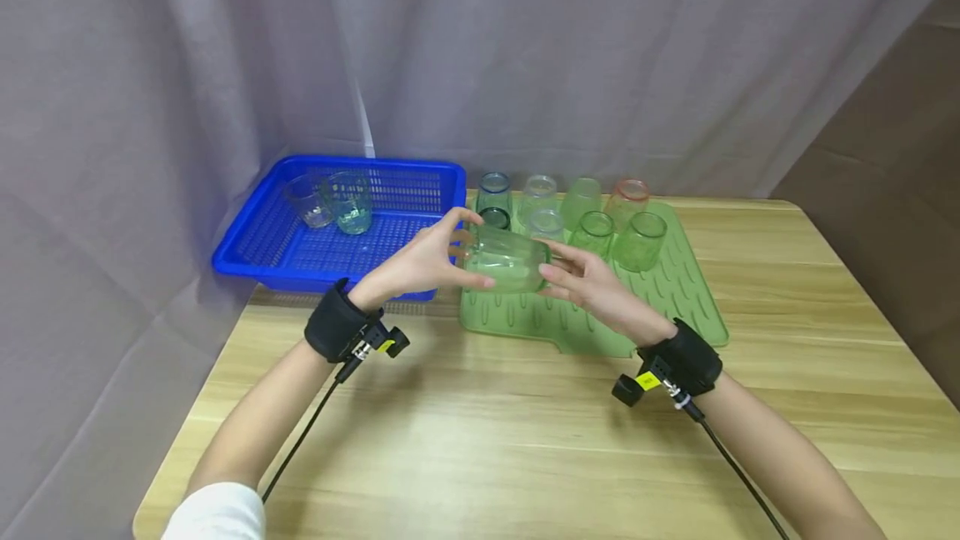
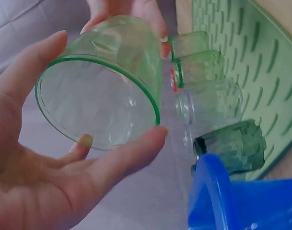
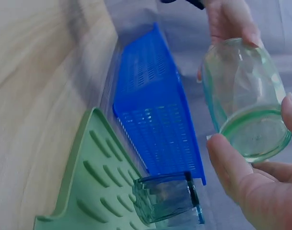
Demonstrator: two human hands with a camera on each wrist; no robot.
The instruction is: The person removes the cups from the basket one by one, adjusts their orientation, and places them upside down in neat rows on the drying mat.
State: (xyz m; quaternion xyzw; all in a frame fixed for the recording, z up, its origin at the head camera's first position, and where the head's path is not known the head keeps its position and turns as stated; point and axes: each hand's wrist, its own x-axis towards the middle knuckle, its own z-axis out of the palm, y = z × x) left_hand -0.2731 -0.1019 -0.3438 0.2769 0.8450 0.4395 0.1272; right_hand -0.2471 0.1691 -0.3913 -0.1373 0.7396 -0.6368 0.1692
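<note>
A light green glass [image 1: 506,263] lies sideways in the air between my two hands, over the front of the green drying mat [image 1: 517,323]. Its open mouth faces left, where my left hand [image 1: 423,263] grips the rim with spread, curved fingers and thumb. My right hand [image 1: 600,294] holds the base end from the other side. In the left wrist view the darker green rim [image 2: 159,112] shows between thumb and fingers. The thick base [image 3: 256,136] sits between right thumb and fingertips in the right wrist view.
Several glasses stand upside down on the mat behind, including a green one [image 1: 640,242], a red-rimmed one [image 1: 630,197] and a dark one [image 2: 237,146]. At left, a blue basket [image 1: 375,163] contains two glasses [image 1: 350,205]. A grey curtain [image 1: 525,48] hangs behind the wooden table [image 1: 480,440].
</note>
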